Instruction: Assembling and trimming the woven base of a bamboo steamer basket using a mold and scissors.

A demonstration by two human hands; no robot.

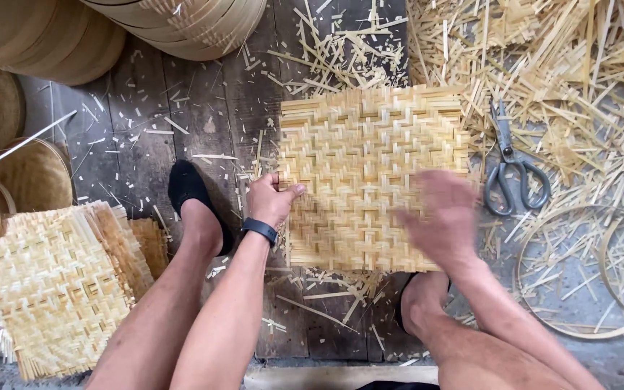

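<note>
A square woven bamboo mat [373, 177] lies flat on the plank floor at center. The left hand [272, 198] pinches its nine o'clock edge, steadying it. The right hand [438, 217], blurred, spreads open over its four o'clock corner. Scissors [510, 162] lie at three o'clock among bamboo scraps [579, 65].

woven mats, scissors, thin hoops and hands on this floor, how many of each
Flat woven mat under the hands: 1
Stack of woven mats: 1 stack, sheets too tight to count
Scissors: 1
Thin bamboo hoops: 2
Hands: 2, left hand gripping the mat's edge, right hand blurred over it
Total: 7
</note>
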